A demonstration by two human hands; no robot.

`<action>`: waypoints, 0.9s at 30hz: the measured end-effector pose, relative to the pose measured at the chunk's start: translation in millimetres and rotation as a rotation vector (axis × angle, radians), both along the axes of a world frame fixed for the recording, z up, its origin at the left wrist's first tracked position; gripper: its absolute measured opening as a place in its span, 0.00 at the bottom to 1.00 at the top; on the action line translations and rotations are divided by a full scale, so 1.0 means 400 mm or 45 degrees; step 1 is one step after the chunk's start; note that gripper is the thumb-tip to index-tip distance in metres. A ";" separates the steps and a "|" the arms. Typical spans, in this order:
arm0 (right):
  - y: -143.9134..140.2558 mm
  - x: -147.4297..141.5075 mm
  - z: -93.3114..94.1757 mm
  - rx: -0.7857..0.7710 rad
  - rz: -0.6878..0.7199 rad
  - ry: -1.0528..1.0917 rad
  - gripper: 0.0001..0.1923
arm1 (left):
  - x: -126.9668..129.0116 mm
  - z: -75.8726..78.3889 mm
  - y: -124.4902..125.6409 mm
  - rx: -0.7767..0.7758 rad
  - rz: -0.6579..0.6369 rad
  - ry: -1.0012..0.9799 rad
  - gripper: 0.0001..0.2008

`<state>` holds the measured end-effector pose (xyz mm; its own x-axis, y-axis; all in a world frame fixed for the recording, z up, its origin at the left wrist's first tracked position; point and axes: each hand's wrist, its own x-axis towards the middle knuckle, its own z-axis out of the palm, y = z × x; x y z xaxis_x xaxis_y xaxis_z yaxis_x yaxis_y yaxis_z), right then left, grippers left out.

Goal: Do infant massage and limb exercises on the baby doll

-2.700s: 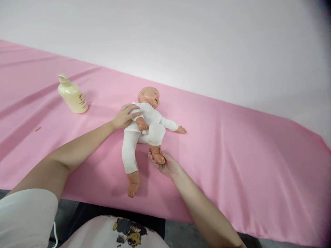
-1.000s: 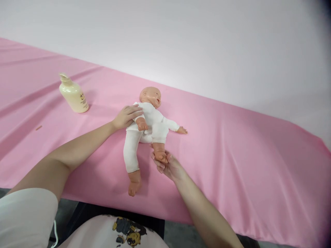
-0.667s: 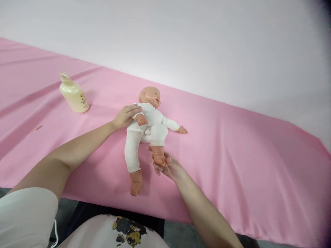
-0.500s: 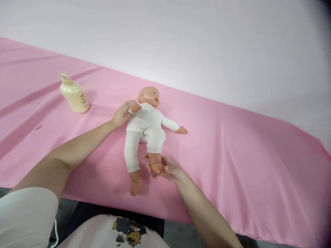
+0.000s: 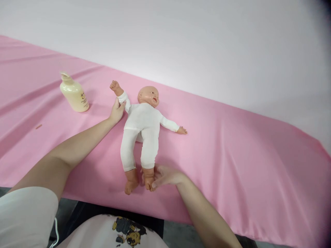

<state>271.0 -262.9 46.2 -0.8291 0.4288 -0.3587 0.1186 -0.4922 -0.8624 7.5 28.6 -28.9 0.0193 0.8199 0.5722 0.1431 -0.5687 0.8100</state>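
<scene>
doll (image 5: 141, 125) now lies flat – pink cloth (image 5: 232, 151), pale wall (image 5: 181, 41)

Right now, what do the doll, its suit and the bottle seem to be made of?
Doll: head, hands and feet look like smooth moulded plastic or vinyl with a slight sheen. Suit: soft white knit fabric, matte, creased at the legs. Bottle: glossy cream plastic, with a highlight on its side. Tablecloth: pink woven cloth with a satin shine and long folds.

White-suited doll (image 5: 141, 129); pink cloth (image 5: 232, 155); cream bottle (image 5: 73, 93).
</scene>
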 end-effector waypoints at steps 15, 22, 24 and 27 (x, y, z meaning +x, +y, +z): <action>0.006 0.006 -0.063 -0.093 -0.243 0.578 0.33 | 0.021 0.083 -0.107 0.680 -0.467 0.818 0.21; 0.011 -0.009 -0.027 -0.185 -0.586 0.446 0.26 | 0.030 0.092 -0.125 0.732 -0.460 0.890 0.18; 0.013 -0.012 -0.026 -0.194 -0.613 0.441 0.27 | 0.028 0.092 -0.125 0.725 -0.457 0.910 0.18; 0.015 -0.013 -0.019 -0.191 -0.645 0.435 0.26 | 0.026 0.090 -0.124 0.675 -0.457 0.917 0.18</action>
